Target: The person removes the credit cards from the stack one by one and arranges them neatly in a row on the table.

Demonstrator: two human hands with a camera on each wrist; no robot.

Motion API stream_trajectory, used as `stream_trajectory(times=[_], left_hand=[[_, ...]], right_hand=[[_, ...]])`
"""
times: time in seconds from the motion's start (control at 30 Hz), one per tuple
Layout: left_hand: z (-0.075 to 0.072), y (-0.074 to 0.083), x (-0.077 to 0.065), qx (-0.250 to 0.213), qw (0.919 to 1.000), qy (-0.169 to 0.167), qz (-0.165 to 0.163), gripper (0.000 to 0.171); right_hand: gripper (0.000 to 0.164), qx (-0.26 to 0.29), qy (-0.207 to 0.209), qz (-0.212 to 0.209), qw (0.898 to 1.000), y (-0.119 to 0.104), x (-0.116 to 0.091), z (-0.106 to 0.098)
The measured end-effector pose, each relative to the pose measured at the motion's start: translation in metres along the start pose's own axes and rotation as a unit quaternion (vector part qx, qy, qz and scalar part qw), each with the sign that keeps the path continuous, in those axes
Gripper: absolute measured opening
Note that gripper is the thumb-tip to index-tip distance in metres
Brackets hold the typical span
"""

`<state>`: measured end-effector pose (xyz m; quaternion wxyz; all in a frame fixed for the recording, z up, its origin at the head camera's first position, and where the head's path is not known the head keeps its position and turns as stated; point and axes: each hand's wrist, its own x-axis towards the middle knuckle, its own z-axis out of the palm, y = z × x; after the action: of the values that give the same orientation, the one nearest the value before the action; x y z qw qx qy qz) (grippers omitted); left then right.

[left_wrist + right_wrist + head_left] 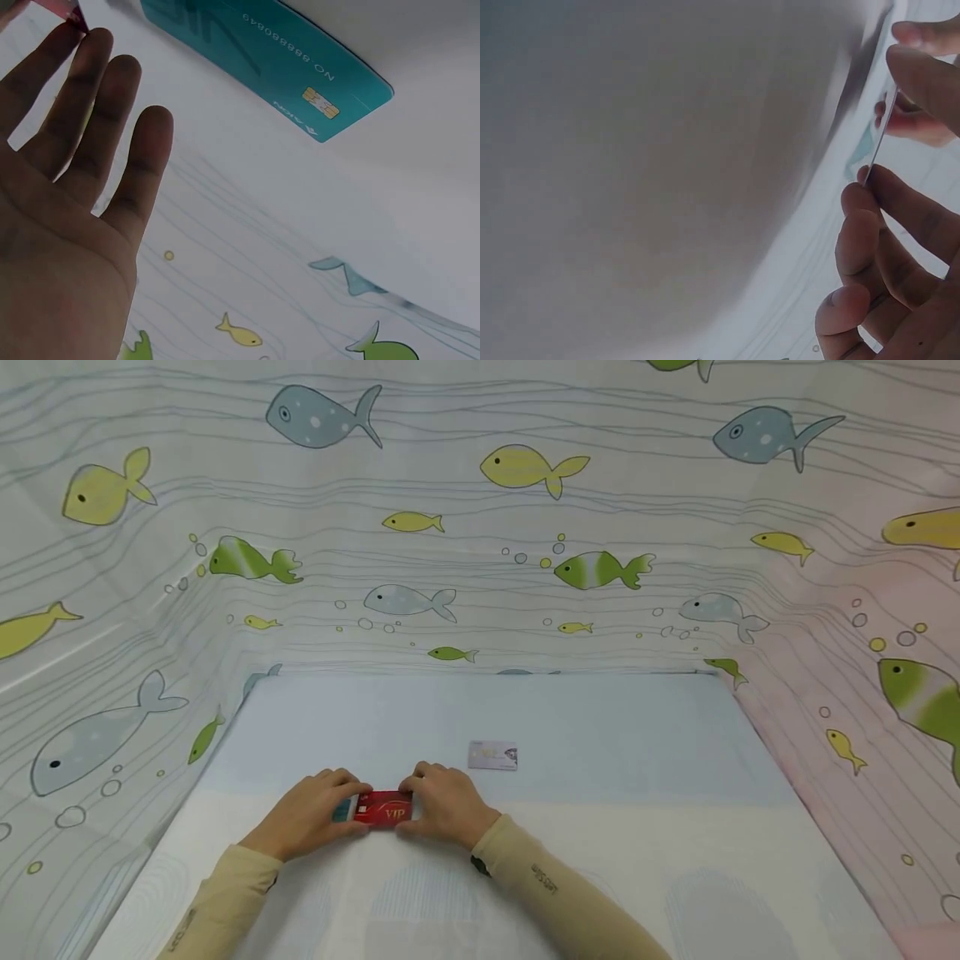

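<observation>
In the head view, both hands are grasping the red card (384,803): the left hand (311,814) is pinching it near its left end, the right hand (450,806) near its right end, each between thumb and fingers. The teal card (341,811) is showing past the red card's left end. The white card (491,756) is lying apart, just beyond the right hand.

In the left wrist view, fingertips are touching the red card's corner, with the teal card lying nearby.

In the right wrist view, thumb and fingertips are pinching the red card, which is appearing edge-on. Uneven squeezing could be bowing it until it springs free; a dipping edge could be catching the teal card and shoving it askew.

Back in the head view, the tabletop (570,852) is showing pale blue and white, with faint rounded prints. Fish-printed sheeting (517,547) is enclosing 3 sides.
</observation>
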<state>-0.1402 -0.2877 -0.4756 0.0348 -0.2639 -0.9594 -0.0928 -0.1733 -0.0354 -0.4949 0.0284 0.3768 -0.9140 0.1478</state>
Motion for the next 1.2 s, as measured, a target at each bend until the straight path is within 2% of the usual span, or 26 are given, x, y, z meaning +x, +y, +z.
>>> stream_trajectory(times=[0.17, 0.47, 0.8, 1.2], left_hand=[[0.001, -0.003, -0.002, 0.002, 0.9998, -0.014, -0.011, 0.056], [0.005, -0.005, -0.004, -0.005, 0.9999, -0.012, -0.011, 0.056], [0.002, -0.005, -0.001, -0.008, 0.9993, -0.035, -0.014, 0.054], [-0.001, -0.003, 0.001, -0.011, 0.9989, -0.043, -0.013, 0.054]], right_hand=[[0.049, -0.011, -0.015, 0.002, 1.000, -0.006, 0.005, 0.003], [0.049, -0.038, -0.026, 0.008, 0.999, -0.010, 0.007, 0.007], [0.049, -0.046, -0.047, 0.014, 0.998, -0.011, 0.008, 0.009], [0.050, -0.043, -0.047, 0.016, 0.998, -0.011, 0.006, 0.006]])
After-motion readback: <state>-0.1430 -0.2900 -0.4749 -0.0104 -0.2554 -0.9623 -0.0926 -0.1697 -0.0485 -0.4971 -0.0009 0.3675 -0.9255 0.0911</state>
